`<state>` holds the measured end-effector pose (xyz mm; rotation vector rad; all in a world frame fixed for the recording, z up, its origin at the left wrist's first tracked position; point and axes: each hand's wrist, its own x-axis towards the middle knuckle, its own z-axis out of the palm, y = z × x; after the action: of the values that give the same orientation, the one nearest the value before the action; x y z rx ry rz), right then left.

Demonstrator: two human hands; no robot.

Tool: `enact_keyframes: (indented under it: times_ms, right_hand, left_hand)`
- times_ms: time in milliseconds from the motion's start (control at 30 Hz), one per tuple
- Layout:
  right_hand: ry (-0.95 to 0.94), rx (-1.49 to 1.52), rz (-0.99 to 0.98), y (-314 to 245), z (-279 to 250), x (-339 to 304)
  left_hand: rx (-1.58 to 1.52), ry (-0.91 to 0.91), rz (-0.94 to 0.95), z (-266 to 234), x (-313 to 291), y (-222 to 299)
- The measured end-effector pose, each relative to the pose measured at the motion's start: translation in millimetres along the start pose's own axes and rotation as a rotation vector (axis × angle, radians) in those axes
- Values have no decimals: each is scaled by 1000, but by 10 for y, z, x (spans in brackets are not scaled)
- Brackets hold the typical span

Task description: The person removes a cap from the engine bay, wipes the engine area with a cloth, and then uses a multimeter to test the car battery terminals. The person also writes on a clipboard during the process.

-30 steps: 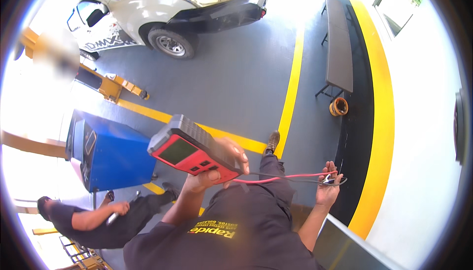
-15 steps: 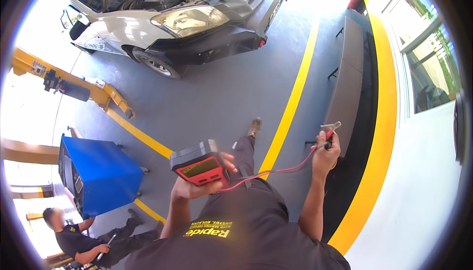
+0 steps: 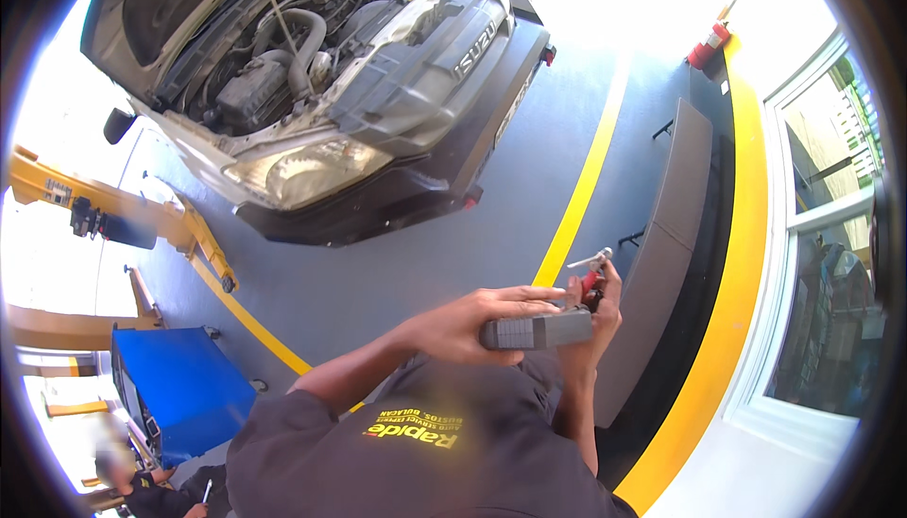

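My left hand [image 3: 463,322] is wrapped over a boxy battery tester [image 3: 537,331], whose dark ribbed edge faces up. The tester's screen is turned out of sight. Just to its right, my right hand [image 3: 603,322] grips a red-handled metal clamp [image 3: 592,272], jaws pointing up and away from me. The hands are close together in front of my waist, and the tester's right end overlaps the right hand's fingers. Most of the lead between tester and clamp is hidden.
Ahead stands a silver vehicle [image 3: 331,164] with its hood propped up and engine exposed. A yellow lift arm [image 3: 179,220] and a blue cabinet [image 3: 184,381] are on the left, with a person [image 3: 156,494] beyond. A long brown bench [image 3: 666,225] runs along the right wall; a red extinguisher [image 3: 709,46] is farther off.
My left hand has swung the tester right, up against my right hand, and turned its screen away. The vehicle now appears closer, with more of its engine bay showing.
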<state>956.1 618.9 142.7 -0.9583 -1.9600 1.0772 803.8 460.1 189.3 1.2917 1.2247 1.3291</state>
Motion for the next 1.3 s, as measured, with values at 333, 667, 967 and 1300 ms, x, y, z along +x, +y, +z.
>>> enact_keyframes:
  times_ms: [333,667,967,1300]
  right_hand:
    - [-8,-186,-56,1354,213,3781]
    - [-416,309,148,2118,1508,7719]
    - [-670,1213,791,2245,2872,10613]
    - [-531,756,443,2395,3609,13647]
  left_hand:
    - [-104,-107,-109,-1366,3696,-826]
    - [-464,348,-90,-3666,5479,-1153]
    - [-290,508,192,-5804,7602,-1652]
    - [-94,339,350,-7713,10441,-1983]
